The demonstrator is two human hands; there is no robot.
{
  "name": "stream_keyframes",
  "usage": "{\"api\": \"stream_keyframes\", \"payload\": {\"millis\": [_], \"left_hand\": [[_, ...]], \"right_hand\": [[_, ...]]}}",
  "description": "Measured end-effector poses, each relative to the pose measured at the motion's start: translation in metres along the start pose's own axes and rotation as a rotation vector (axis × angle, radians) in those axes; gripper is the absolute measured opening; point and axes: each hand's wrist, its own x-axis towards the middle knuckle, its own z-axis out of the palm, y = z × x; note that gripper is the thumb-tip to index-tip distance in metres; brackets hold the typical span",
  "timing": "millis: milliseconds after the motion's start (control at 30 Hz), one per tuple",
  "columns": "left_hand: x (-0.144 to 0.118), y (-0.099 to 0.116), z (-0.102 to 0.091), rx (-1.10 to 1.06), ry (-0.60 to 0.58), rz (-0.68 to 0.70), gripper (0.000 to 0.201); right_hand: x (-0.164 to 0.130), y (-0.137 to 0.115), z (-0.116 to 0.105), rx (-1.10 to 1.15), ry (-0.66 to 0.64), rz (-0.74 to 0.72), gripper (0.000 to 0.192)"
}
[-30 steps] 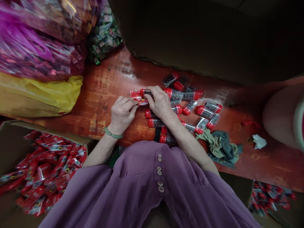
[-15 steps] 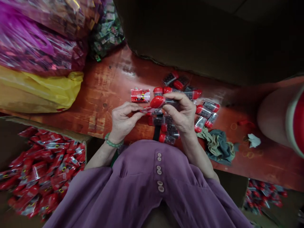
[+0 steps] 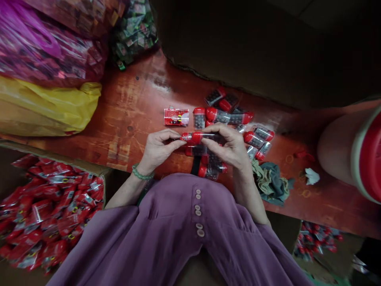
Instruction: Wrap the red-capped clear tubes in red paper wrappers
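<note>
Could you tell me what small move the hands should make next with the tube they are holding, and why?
Probably slide the red-capped tube further into the red wrapper. The right hand holds the tube's body level above the table, the left hand pinches the wrapper at its capped end, and one wrapped pack already lies apart from the loose tubes.

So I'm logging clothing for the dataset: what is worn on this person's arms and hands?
Both hands are bare, with no gloves or rings visible. The left hand has a green beaded bracelet at the wrist; the right hand wears nothing. Loose purple sleeves leave the forearms uncovered.
</note>
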Motion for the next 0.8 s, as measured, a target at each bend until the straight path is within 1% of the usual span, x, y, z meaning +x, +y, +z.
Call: {"api": "stream_keyframes", "payload": {"millis": [200, 267, 400, 533, 600, 733, 800], "left_hand": [[-0.001, -0.009, 0.003, 0.023, -0.144, -0.091, 0.02], [-0.002, -0.011, 0.005, 0.018, -0.167, -0.112, 0.021], [-0.002, -0.012, 0.005, 0.006, -0.166, -0.143, 0.021], [-0.001, -0.012, 0.004, 0.008, -0.217, -0.16, 0.018], [-0.001, -0.011, 0.005, -0.006, -0.263, -0.176, 0.018], [0.001, -0.01, 0.005, -0.047, -0.334, -0.235, 0.026], [0.004, -0.009, 0.003, -0.071, -0.368, -0.251, 0.029]], "right_hand": [[0.003, 0.006, -0.014, -0.011, -0.282, 0.068, 0.018], [0.004, 0.009, -0.018, -0.01, -0.325, 0.075, 0.021], [0.006, 0.013, -0.021, -0.005, -0.377, 0.116, 0.022], [0.011, 0.012, -0.02, -0.015, -0.485, 0.136, 0.025], [0.013, 0.012, -0.018, 0.012, -0.508, 0.148, 0.027], [0.013, 0.017, -0.015, 0.117, -0.43, 0.183, 0.026], [0.012, 0.02, -0.012, 0.133, -0.422, 0.187, 0.025]]}}
